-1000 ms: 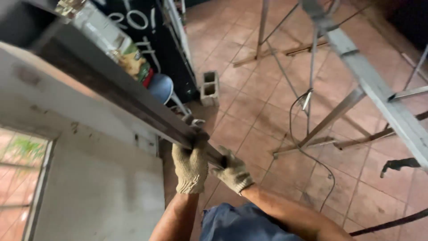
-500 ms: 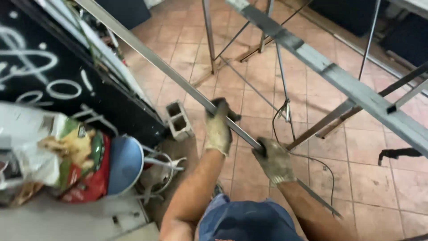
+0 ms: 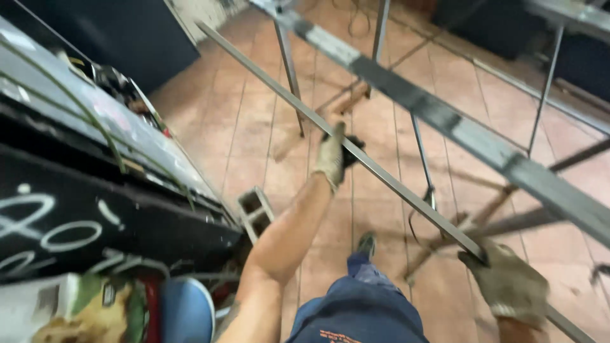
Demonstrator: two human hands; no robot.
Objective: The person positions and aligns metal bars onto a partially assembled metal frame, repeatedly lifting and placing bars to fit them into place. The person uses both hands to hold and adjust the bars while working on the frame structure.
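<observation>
A long thin grey metal bar (image 3: 394, 187) runs diagonally from the upper left down to the lower right, above a tiled floor. My left hand (image 3: 333, 154), in a worn work glove, grips the bar near its middle with the arm stretched forward. My right hand (image 3: 511, 282), also gloved, holds the same bar close to its near end at the lower right. My blue trousers and one shoe (image 3: 365, 244) show below the bar.
A wider metal beam (image 3: 457, 130) on thin steel legs crosses the upper right. A black cabinet with white scrawl (image 3: 95, 216) stands at left, with a concrete block (image 3: 255, 211) and a blue round stool (image 3: 187, 311) beside it. Reddish floor tiles (image 3: 254, 114) lie beneath.
The view has swung forward over the floor. My hands have spread apart along the bar: the left reached further out, the right slid toward the near end.
</observation>
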